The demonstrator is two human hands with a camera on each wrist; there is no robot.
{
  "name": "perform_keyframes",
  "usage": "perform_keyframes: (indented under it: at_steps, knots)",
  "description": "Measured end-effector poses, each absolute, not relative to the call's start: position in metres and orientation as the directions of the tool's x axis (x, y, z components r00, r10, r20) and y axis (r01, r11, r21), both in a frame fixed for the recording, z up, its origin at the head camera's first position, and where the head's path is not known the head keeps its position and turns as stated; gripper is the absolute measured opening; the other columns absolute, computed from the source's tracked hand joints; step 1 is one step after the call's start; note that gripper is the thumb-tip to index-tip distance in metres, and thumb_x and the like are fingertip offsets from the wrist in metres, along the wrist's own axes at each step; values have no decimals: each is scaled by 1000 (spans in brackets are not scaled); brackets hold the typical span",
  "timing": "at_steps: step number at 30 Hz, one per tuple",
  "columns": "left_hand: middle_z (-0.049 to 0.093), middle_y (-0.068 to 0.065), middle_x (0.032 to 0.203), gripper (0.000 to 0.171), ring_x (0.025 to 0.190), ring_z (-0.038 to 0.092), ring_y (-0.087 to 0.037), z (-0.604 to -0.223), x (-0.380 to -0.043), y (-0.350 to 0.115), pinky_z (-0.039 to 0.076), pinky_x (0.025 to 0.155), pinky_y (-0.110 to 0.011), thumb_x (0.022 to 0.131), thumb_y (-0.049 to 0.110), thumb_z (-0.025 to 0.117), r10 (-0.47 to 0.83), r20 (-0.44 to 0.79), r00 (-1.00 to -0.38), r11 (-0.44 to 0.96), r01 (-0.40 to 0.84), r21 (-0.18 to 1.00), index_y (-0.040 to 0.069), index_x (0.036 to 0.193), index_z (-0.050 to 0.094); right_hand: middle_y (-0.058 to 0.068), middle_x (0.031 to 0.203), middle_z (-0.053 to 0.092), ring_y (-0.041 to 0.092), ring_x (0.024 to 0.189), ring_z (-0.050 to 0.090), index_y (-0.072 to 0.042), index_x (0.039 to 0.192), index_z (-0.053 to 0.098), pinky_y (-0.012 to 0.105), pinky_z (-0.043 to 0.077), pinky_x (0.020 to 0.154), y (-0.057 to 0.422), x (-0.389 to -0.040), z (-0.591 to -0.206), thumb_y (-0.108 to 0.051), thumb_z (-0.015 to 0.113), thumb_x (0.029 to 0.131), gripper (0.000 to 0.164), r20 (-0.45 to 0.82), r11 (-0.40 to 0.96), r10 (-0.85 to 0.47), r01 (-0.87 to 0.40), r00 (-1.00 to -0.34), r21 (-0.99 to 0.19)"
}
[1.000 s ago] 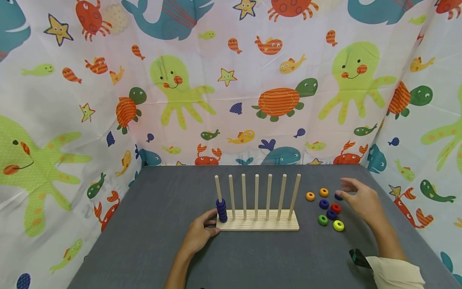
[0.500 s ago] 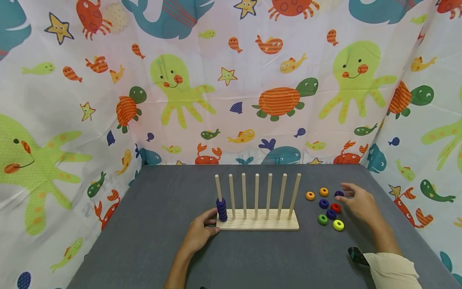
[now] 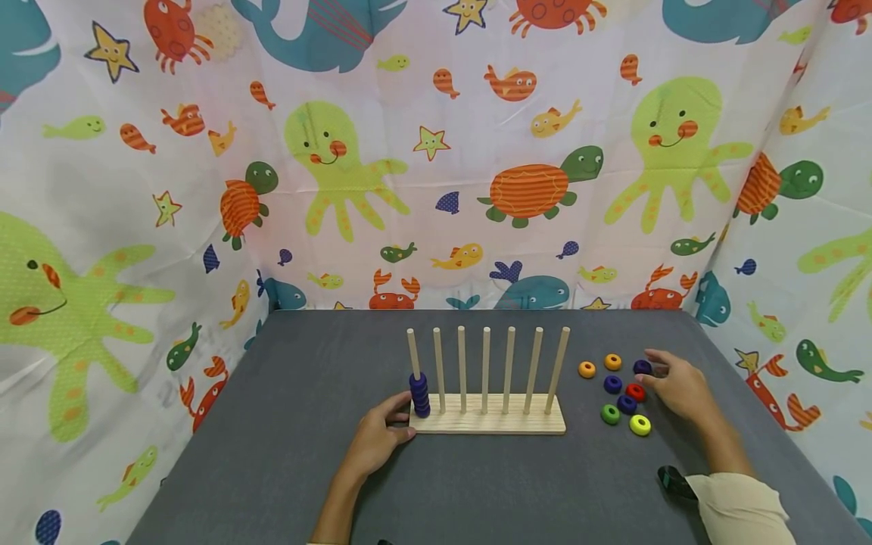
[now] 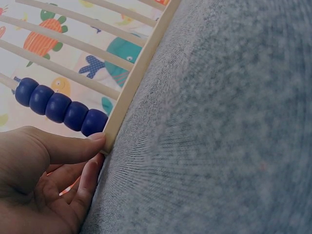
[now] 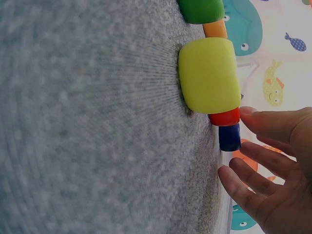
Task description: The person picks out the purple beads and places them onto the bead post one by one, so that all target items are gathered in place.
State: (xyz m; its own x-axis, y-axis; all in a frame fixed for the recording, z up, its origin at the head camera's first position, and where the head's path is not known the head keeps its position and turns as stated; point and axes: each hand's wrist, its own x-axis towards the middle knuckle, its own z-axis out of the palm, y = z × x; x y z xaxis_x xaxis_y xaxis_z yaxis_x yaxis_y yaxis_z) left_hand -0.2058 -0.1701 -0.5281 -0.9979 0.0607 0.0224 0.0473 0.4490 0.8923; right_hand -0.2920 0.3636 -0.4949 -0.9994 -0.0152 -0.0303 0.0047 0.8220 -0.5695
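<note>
A pale wooden rack (image 3: 487, 425) with a row of upright pegs stands on the table; its leftmost peg carries a stack of dark blue beads (image 3: 419, 396). My left hand (image 3: 373, 437) pinches the left end of the base, thumb (image 4: 92, 144) at the front edge in the left wrist view. On the right, my right hand (image 3: 677, 384) is beside a dark blue bead (image 3: 642, 367), its fingers loosely spread. That blue bead (image 5: 229, 138) appears past the thumb and fingertips in the right wrist view; whether they touch it, I cannot tell.
Loose beads lie right of the rack: orange (image 3: 587, 369), blue (image 3: 612, 384), red (image 3: 636, 392), green (image 3: 609, 414) and yellow (image 3: 639, 425). A sea-animal curtain (image 3: 436, 182) hangs behind the grey table (image 3: 477, 492). A black strap (image 3: 676, 482) sits by the right sleeve.
My right hand has lowered slightly toward the table beside the far blue bead, which now shows more fully. The left hand and the rack stay in place.
</note>
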Motion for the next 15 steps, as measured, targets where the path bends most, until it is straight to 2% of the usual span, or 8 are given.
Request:
perform_keyframes:
  at_steps: [7, 15]
  knots:
    - [61, -16, 151, 63, 123, 68, -32, -528, -205, -170, 53, 103, -56, 90, -3, 76, 65, 15, -998, 445, 42, 895, 7, 150, 59, 38, 149, 50, 58, 130, 50, 8, 152, 45, 75, 42, 101, 365, -294, -498, -25, 70, 103, 65, -30, 814, -12, 7, -999, -580]
    - [60, -16, 152, 63, 124, 68, -32, -529, -206, -171, 53, 102, -55, 91, -2, 76, 72, 17, -997, 439, 47, 897, 7, 151, 59, 37, 131, 62, 52, 114, 59, 9, 139, 60, 68, 49, 94, 367, -295, -504, -21, 72, 101, 50, 30, 823, -17, -31, -999, -568]
